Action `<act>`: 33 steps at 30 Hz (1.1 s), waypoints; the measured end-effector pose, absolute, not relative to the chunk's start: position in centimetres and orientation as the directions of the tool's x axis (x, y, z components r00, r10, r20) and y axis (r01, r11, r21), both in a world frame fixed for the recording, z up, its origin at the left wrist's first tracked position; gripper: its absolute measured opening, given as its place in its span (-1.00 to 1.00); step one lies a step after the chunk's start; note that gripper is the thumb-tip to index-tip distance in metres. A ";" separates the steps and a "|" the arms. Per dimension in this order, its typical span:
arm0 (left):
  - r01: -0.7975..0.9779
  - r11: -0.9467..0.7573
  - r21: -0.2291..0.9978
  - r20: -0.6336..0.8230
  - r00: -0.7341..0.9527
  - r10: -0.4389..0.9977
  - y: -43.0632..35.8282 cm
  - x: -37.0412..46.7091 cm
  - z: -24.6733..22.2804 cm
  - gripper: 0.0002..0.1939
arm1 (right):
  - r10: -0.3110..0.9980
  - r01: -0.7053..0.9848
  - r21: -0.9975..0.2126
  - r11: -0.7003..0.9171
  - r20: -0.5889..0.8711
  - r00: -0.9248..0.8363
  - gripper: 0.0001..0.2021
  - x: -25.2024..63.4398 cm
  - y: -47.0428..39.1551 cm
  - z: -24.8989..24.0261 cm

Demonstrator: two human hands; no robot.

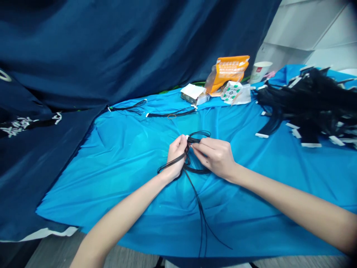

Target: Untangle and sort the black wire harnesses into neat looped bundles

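Note:
A looped bundle of thin black cables (196,171) is held between my two hands over the middle of the blue cloth. My left hand (176,156) is closed around the bundle near a small white connector. Close against it, my right hand (216,154) pinches the cables from the right side. Some loops hang over my left wrist and below the fingers. Several loose strands trail down toward the cloth's front edge. My fingertips partly hide the place where the cables meet the connector.
Two short black cable bundles (170,114) lie toward the back. A large pile of black cables with white connectors (309,100) covers the right side. Behind are a small box (194,94), an orange pouch (230,72), a white-and-green packet (234,93) and a paper cup (260,71).

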State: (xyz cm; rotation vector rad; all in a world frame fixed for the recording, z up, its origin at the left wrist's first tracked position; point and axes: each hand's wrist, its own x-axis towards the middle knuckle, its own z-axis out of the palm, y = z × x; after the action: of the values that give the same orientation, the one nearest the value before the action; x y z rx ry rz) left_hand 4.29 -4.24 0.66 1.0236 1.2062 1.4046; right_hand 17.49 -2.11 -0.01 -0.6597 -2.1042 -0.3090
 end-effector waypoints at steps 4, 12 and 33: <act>-0.151 -0.018 0.988 -0.003 -0.134 0.991 -4.1 4.3 0.7 -0.55 | 0.334 0.572 -0.004 0.820 0.815 -0.473 -0.75 17.4 -2.0 0.1; -0.345 0.103 0.933 -0.157 -0.133 0.979 -3.8 3.5 0.9 -0.56 | -0.013 0.330 0.246 0.911 0.819 -0.574 -0.87 17.8 -2.5 1.1; -0.360 0.176 0.916 -0.245 -0.157 0.957 -3.4 3.1 1.0 -0.58 | -0.198 0.107 0.373 0.922 0.688 -0.698 -0.86 17.1 -2.6 0.3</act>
State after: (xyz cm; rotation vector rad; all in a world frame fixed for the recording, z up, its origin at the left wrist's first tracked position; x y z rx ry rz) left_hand 3.11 -3.40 1.00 0.6922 1.1795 1.3330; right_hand 17.06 -2.57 0.27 0.0643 -2.2906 -0.4990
